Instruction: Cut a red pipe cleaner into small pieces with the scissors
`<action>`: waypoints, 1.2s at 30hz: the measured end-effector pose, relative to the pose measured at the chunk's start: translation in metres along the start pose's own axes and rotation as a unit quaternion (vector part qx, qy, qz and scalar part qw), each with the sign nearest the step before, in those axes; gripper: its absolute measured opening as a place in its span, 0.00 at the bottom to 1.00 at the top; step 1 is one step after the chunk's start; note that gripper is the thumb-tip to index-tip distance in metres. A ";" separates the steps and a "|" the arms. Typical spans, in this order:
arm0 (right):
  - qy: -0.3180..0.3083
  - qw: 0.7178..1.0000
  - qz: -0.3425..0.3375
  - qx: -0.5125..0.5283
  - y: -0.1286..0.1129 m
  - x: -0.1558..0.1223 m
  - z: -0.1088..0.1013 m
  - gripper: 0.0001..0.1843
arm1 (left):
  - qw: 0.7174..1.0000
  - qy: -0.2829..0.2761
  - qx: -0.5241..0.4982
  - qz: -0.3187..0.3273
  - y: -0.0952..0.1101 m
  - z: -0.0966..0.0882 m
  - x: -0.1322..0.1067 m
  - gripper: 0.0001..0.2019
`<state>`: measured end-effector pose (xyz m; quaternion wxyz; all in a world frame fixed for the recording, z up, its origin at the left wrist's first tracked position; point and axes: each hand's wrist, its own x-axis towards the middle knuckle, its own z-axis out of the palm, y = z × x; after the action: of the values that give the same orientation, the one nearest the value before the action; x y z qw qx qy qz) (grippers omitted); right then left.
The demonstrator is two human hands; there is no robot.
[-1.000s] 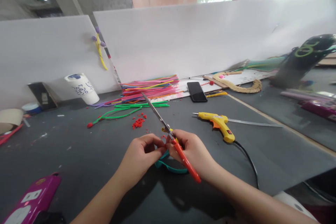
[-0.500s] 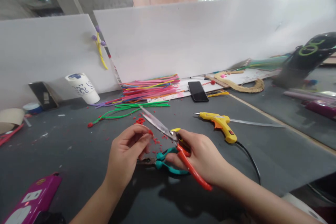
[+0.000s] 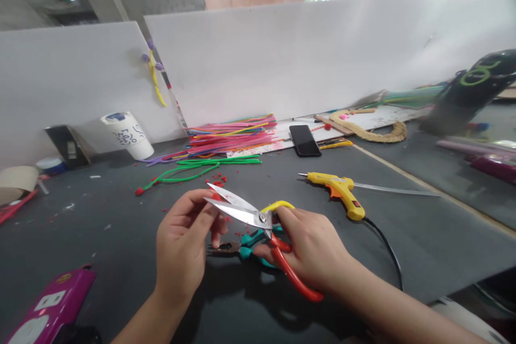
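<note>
My right hand [image 3: 308, 242] is closed around the red and yellow handles of a pair of scissors [image 3: 242, 214]. The blades are spread, their tips reaching my left hand [image 3: 185, 239]. Between the thumb and forefinger of that hand is a small red fuzzy piece [image 3: 216, 195], partly hidden by the fingers and lying at the blade tips. Teal-handled pliers [image 3: 245, 251] lie on the table beneath the scissors, partly covered by my right hand. Red clippings [image 3: 221, 178] are scattered behind and below the blades.
Green pipe cleaners [image 3: 193, 172] and a multicoloured bundle [image 3: 234, 137] lie at the back. A phone [image 3: 304, 141] rests beside them. On the right is a yellow glue gun [image 3: 338, 189] with its cord. A white cup [image 3: 129, 137] and a purple power strip [image 3: 52, 306] stand left.
The scissors have swung down and left, and their blades have spread from nearly closed. Their tips are now at the red piece. My left hand has shifted slightly left.
</note>
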<state>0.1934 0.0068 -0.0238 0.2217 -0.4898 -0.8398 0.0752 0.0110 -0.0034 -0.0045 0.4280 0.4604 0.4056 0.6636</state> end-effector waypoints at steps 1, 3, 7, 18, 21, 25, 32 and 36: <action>0.002 1.000 -0.002 -0.004 0.000 0.000 0.001 0.27 | 1.000 0.004 -0.007 -0.002 0.000 0.000 0.000 0.01; 0.006 1.000 -0.007 -0.010 0.000 -0.001 0.002 0.26 | 1.000 0.010 -0.016 -0.010 0.000 0.001 0.001 0.01; 0.012 1.000 -0.021 -0.008 -0.001 -0.002 0.003 0.26 | 1.000 0.016 -0.020 -0.018 0.001 0.001 0.001 0.03; 0.019 0.999 -0.026 -0.018 0.003 0.000 0.006 0.24 | 1.000 0.005 -0.007 -0.002 0.001 0.000 0.001 0.03; 0.027 0.999 -0.032 -0.018 0.004 -0.001 0.006 0.23 | 1.000 0.000 -0.008 -0.001 0.001 0.000 0.002 0.03; 0.033 0.999 -0.035 -0.020 0.004 -0.002 0.006 0.23 | 1.000 0.004 -0.012 -0.001 0.001 0.001 0.002 0.02; 0.040 0.998 -0.039 -0.025 0.003 -0.002 0.007 0.24 | 1.000 0.014 -0.022 -0.012 0.003 0.001 0.000 0.02; 0.035 0.998 -0.037 -0.022 0.002 -0.001 0.007 0.24 | 0.999 0.024 -0.023 -0.019 0.004 0.002 0.001 0.02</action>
<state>0.1927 0.0075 -0.0311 0.2424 -0.4651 -0.8509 0.0310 0.0116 -0.0031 -0.0005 0.4412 0.4269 0.4091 0.6752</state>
